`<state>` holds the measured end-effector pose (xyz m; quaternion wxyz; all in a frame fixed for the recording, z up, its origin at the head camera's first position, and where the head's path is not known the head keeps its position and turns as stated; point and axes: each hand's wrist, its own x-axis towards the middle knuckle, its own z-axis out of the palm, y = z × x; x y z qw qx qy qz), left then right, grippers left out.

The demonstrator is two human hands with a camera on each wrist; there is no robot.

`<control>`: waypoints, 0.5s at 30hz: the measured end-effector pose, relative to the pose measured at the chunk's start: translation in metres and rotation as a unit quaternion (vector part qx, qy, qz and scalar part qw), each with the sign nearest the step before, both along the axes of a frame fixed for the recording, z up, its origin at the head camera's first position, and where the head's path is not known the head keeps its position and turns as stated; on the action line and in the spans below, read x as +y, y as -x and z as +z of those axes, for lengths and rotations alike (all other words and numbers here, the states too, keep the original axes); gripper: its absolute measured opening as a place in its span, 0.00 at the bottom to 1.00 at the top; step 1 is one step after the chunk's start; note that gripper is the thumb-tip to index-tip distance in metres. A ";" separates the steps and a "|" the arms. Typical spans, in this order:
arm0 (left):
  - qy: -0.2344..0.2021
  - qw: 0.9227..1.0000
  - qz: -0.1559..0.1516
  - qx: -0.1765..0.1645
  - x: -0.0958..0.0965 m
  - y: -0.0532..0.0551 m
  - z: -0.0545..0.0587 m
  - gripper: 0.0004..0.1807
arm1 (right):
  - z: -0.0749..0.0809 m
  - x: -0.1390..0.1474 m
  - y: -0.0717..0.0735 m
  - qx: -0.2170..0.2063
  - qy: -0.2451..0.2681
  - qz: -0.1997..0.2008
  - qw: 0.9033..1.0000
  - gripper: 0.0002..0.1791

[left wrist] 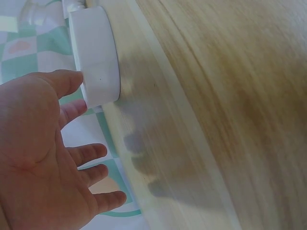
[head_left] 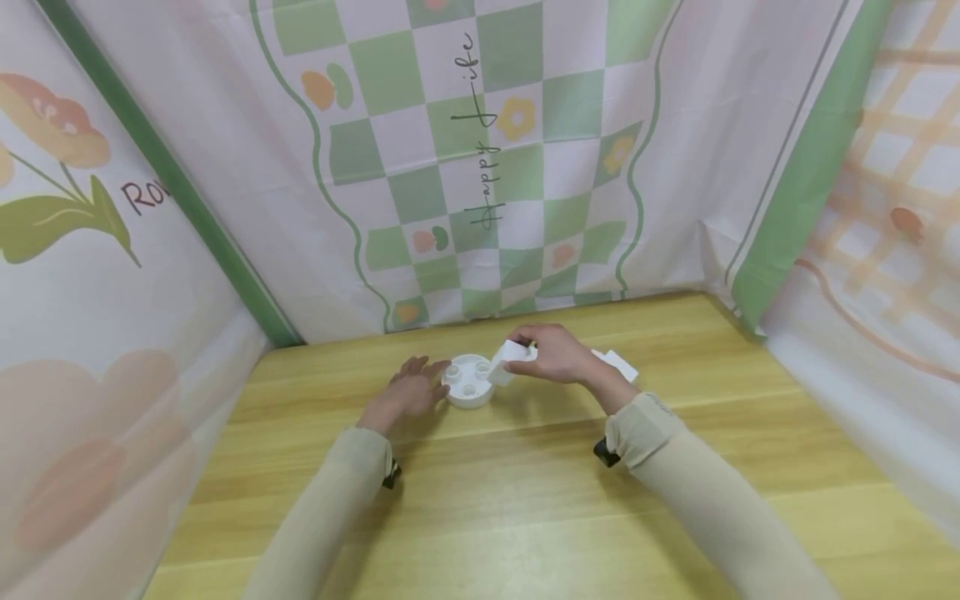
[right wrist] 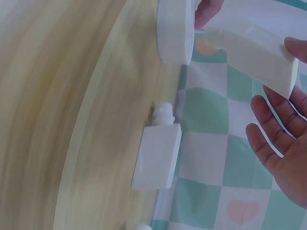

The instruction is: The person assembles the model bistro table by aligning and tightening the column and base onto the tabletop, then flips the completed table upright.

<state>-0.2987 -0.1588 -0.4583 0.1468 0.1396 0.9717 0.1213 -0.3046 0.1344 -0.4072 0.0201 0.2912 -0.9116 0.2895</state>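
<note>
A round white holder [head_left: 468, 398] with several raised round sockets sits on the wooden table. On its left side, my left hand [head_left: 414, 390] has its fingers spread. Thumb and forefinger are right at the holder's wall [left wrist: 98, 57] in the left wrist view. My right hand [head_left: 558, 354] pinches a white rectangular bottle [head_left: 505, 363] by its base end, between thumb and fingers. That bottle [right wrist: 259, 57] is tilted with its narrow neck pointing down, just right of the holder and above the table.
Another white bottle [right wrist: 156, 155] lies on its side to the right, its neck towards the holder. Part of a further white object [right wrist: 141, 226] shows at the bottom edge of the right wrist view. Printed cloth [head_left: 487, 167] walls the table's back and both sides.
</note>
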 end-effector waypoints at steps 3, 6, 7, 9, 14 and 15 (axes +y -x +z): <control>0.000 1.000 -0.003 0.001 0.000 -0.001 0.000 0.33 | 0.001 -0.005 0.000 0.004 -0.002 0.000 1.000 0.19; -0.003 1.000 -0.007 0.004 0.000 -0.002 0.001 0.32 | 0.001 -0.011 0.001 0.001 -0.003 0.003 1.000 0.20; -0.003 1.000 -0.008 0.004 0.000 -0.002 0.001 0.32 | 0.000 -0.013 0.002 0.001 -0.003 0.005 1.000 0.21; -0.003 1.000 -0.009 0.005 0.000 -0.003 0.001 0.32 | -0.001 -0.017 0.002 -0.002 -0.001 0.006 1.000 0.21; -0.001 1.000 -0.010 0.009 0.000 -0.003 0.001 0.32 | -0.005 -0.024 0.005 -0.011 0.007 0.006 1.000 0.20; -0.002 1.000 -0.009 0.010 0.000 -0.003 0.001 0.32 | -0.006 -0.026 0.005 -0.013 0.008 0.004 1.000 0.20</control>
